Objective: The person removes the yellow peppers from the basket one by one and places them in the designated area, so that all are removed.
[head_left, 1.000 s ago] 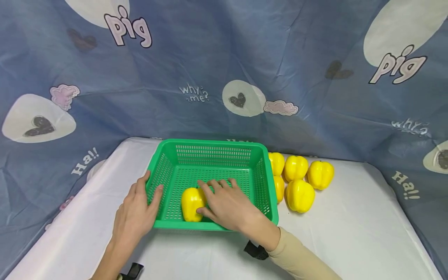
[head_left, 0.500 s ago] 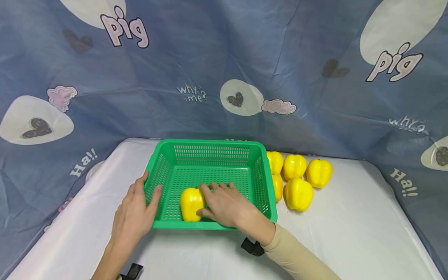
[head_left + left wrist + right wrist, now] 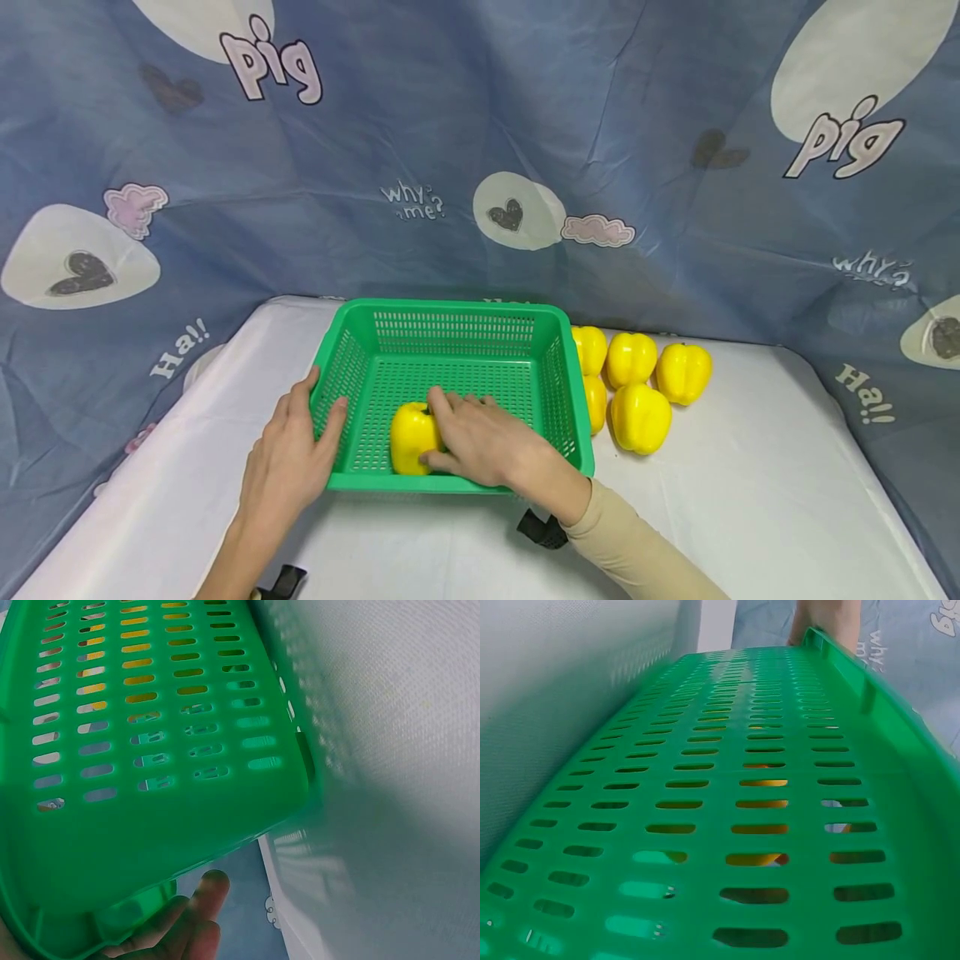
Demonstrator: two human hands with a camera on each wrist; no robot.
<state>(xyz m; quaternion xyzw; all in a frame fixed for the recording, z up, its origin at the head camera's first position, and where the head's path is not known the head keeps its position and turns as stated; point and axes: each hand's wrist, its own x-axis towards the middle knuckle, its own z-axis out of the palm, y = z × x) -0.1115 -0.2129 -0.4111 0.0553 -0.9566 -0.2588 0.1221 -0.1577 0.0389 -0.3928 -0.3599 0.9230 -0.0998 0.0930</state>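
Note:
A green slotted plastic basket (image 3: 457, 306) stands on the white-covered table. Inside it, near the front wall, is a yellow bell pepper (image 3: 409, 438). My left hand (image 3: 288, 450) grips the basket's left rim, thumb inside and fingers outside; some of these fingers (image 3: 202, 907) show below the rim in the left wrist view. My right hand (image 3: 487, 442) reaches over the front rim and holds the pepper from its right side, with the index finger at its top and the thumb low in front. The basket wall (image 3: 720, 780) hides most of the pepper in the right wrist view.
Several more yellow bell peppers (image 3: 641, 418) sit on the table (image 3: 765, 467) just right of the basket, two of them partly behind its wall. A blue printed cloth (image 3: 450, 125) hangs behind the table's back edge.
The right index finger has drawn in at the pepper's top and the other fingers have curled more. The pepper has shifted very slightly right since half a second ago. The left hand keeps its place.

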